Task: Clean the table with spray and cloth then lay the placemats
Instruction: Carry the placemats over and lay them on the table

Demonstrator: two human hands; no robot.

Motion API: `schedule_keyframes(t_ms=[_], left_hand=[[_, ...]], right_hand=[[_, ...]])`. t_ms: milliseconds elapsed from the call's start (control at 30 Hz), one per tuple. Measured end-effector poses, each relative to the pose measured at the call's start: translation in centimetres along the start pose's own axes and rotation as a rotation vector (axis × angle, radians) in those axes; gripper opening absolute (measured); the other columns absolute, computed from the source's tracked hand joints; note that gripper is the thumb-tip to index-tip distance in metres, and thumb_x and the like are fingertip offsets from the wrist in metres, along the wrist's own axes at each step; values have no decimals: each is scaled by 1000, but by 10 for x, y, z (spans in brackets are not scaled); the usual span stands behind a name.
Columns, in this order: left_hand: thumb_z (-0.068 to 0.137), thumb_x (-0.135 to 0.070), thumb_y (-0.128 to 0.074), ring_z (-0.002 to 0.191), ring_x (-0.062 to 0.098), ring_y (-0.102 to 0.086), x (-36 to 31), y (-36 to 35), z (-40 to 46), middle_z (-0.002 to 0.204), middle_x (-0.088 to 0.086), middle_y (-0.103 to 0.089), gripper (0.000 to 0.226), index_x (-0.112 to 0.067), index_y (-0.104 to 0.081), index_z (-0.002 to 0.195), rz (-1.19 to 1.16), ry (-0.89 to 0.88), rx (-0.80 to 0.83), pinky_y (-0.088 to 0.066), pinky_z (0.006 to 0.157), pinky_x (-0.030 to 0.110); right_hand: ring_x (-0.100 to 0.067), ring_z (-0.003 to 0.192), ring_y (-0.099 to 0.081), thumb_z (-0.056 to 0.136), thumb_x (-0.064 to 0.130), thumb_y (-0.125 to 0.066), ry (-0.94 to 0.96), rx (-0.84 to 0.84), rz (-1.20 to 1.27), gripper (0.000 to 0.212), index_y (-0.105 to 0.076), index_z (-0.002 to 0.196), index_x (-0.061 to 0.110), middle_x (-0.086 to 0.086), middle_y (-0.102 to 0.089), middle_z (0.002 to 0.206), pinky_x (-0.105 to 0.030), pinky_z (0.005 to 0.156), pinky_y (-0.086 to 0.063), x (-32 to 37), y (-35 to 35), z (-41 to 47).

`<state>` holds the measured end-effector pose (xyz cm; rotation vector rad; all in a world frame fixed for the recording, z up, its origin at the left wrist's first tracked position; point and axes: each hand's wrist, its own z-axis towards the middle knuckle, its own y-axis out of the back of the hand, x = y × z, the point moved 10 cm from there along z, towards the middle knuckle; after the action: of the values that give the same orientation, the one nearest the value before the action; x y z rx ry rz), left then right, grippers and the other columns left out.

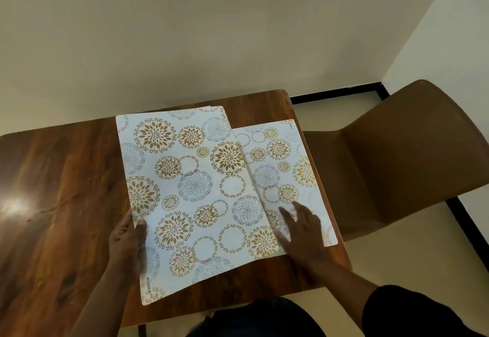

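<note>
A stack of white placemats (190, 188) with gold and grey flower circles is lifted a little above the wooden table (60, 178). My left hand (127, 244) grips its left edge, thumb on top. A single placemat (285, 167) of the same pattern lies flat at the table's right end, partly under the stack. My right hand (301, 233) rests on that mat's near part with fingers spread. No spray bottle or cloth is in view.
A brown chair (397, 156) stands right of the table's end. A cream wall runs behind the table, and a black skirting strip (336, 93) lines the floor. A bright light reflection sits on the table's left part.
</note>
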<state>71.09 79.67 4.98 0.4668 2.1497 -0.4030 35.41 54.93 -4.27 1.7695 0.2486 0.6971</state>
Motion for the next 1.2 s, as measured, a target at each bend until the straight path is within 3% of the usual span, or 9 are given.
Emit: schedule_keyframes(t_ms=[233, 433, 533, 667, 800, 933, 1000, 1100, 1200], left_hand=[[112, -5, -49, 94, 27, -82, 6, -2, 5, 129, 8, -77, 41, -26, -64, 143, 9, 32, 2, -65, 81, 54], [112, -5, -49, 91, 27, -83, 9, -7, 8, 123, 7, -80, 44, -23, -59, 150, 8, 31, 22, -66, 77, 55], [111, -5, -49, 91, 26, -83, 11, -8, 10, 127, 6, -78, 44, -24, -61, 149, -7, 49, 15, -65, 79, 55], [112, -5, -49, 88, 25, -83, 11, -11, 11, 120, 3, -81, 37, -30, -70, 128, 4, 62, 35, -65, 78, 52], [112, -7, -49, 91, 26, -83, 10, -10, 13, 127, 5, -78, 40, -26, -64, 143, 5, 53, 36, -65, 78, 52], [112, -6, -49, 89, 25, -83, 8, -10, 15, 121, 3, -81, 36, -30, -70, 130, 9, 55, 31, -65, 77, 50], [111, -5, -49, 89, 24, -83, 8, -10, 16, 121, 4, -80, 37, -27, -69, 134, 5, 51, 25, -67, 75, 48], [111, -5, -51, 91, 24, -82, 8, -7, 18, 127, 5, -78, 41, -26, -65, 144, 1, 61, 9, -66, 78, 48], [111, -5, -51, 91, 24, -83, 5, -5, 17, 125, 5, -79, 37, -30, -71, 129, 15, 59, 3, -63, 82, 50]], right_hand=[[-41, 157, -8, 79, 99, -30, 145, 233, -101, 107, -23, 163, 35, -15, -8, 172, -63, 120, -6, 17, -36, -24], [-33, 153, 30, 67, 107, -27, 196, 329, -167, 121, 22, 158, 44, -6, 33, 166, -54, 123, 17, 12, -32, -27], [-36, 156, 19, 66, 107, -29, 204, 292, -136, 122, 27, 155, 45, -8, 23, 169, -54, 123, 12, 14, -30, -26], [-42, 157, -3, 65, 107, -32, 195, 300, -84, 125, 18, 160, 42, -13, 2, 172, -55, 120, 4, 14, -34, -26], [-40, 154, 18, 63, 108, -30, 208, 315, -76, 125, 33, 151, 48, -11, 20, 169, -56, 120, 14, 14, -36, -24], [-38, 153, 24, 60, 109, -30, 203, 318, -105, 127, 37, 149, 47, -10, 28, 167, -55, 121, 19, 14, -37, -22], [-39, 152, 26, 58, 109, -26, 208, 320, -131, 126, 40, 147, 48, -10, 29, 166, -57, 122, 17, 13, -37, -22], [-43, 155, 7, 61, 108, -33, 200, 310, -90, 129, 26, 156, 45, -14, 11, 170, -61, 123, 4, 13, -36, -21], [-46, 155, -4, 62, 108, -34, 178, 373, -94, 129, 1, 164, 36, -16, 1, 171, -58, 119, 3, 11, -40, -22]])
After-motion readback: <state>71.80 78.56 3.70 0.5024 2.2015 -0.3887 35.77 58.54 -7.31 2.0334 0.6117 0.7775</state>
